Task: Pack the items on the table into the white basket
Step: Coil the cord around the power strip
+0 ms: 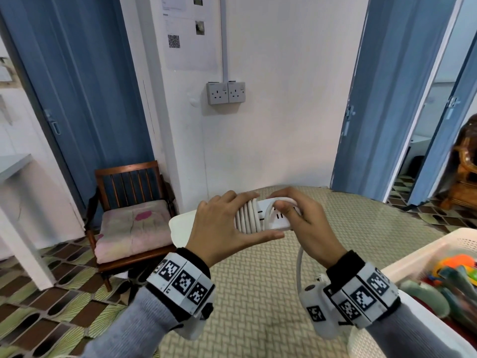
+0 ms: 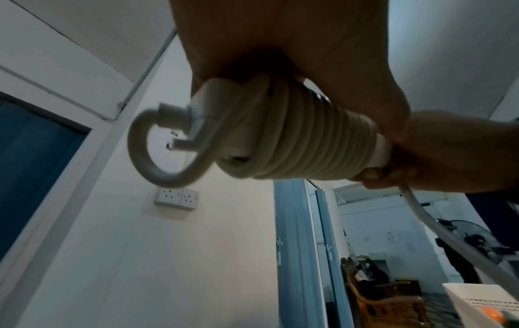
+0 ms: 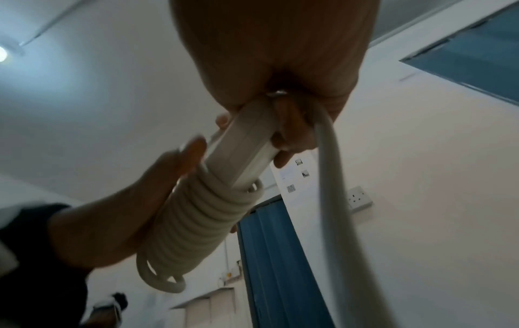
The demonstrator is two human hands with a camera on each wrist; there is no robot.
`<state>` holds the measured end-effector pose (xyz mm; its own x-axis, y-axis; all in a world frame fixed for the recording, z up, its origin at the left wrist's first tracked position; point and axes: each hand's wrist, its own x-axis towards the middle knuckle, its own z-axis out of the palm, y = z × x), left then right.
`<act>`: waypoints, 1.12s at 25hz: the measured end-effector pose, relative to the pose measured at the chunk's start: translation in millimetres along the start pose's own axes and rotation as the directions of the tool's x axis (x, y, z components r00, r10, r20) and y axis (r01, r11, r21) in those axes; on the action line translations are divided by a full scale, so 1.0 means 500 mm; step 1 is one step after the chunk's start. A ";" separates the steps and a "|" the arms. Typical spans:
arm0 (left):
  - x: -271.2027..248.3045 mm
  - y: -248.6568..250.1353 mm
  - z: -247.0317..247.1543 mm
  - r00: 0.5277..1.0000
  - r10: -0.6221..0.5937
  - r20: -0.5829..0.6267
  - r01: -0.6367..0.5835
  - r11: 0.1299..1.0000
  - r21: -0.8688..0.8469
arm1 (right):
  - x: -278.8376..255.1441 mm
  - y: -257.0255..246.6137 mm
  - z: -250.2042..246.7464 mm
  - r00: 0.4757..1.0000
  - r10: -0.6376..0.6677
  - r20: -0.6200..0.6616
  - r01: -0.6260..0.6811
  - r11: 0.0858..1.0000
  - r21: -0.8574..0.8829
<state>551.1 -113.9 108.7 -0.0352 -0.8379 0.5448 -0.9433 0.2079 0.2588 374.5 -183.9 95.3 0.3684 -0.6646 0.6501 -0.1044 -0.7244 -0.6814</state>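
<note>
White wall with a double socket stands behind a table covered in woven-pattern cloth; a wooden chair sits at far left. Above the table, the left hand clasps the wrapped end of a white power strip, thumb beneath and fingers over the coils, apparently to keep the turns from slipping loose. The cord lies in tight side-by-side turns around the strip's body, with a small loop sticking out at the left end. The right hand grips the bare socket end and pinches the next turn of cord, whose loose tail hangs down past the wrist, so winding seems unfinished. At far right the white basket already holds colourful items, well apart from the strip.
</note>
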 end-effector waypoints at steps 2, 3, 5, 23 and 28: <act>0.002 0.001 -0.005 0.999 0.004 -0.038 -0.005 1.000 -0.028 | -0.009 -0.013 0.006 0.998 0.057 0.011 -0.058 0.988 0.144; 0.002 -0.001 -0.009 0.999 0.010 -0.047 -0.011 0.999 -0.031 | -0.011 -0.017 0.003 0.995 0.079 0.054 -0.088 0.981 0.176; 0.003 -0.013 -0.020 0.999 -0.006 -0.050 0.004 0.999 -0.041 | -0.011 -0.018 -0.018 0.985 0.101 0.139 -0.125 0.977 0.174; 0.007 -0.049 -0.047 0.971 -0.205 -0.123 0.134 0.892 -0.431 | -0.081 0.054 0.034 0.948 0.295 0.121 -0.318 0.901 0.296; 0.009 -0.072 -0.031 0.943 -0.263 -0.202 0.204 0.941 -0.271 | -0.101 0.038 0.017 0.996 -0.015 0.086 0.011 0.999 0.049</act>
<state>589.9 -117.1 114.3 0.2820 -0.7429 0.6071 -0.8048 0.1612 0.5712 361.8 -162.4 46.9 0.4479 -0.6355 0.6289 -0.0549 -0.7216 -0.6902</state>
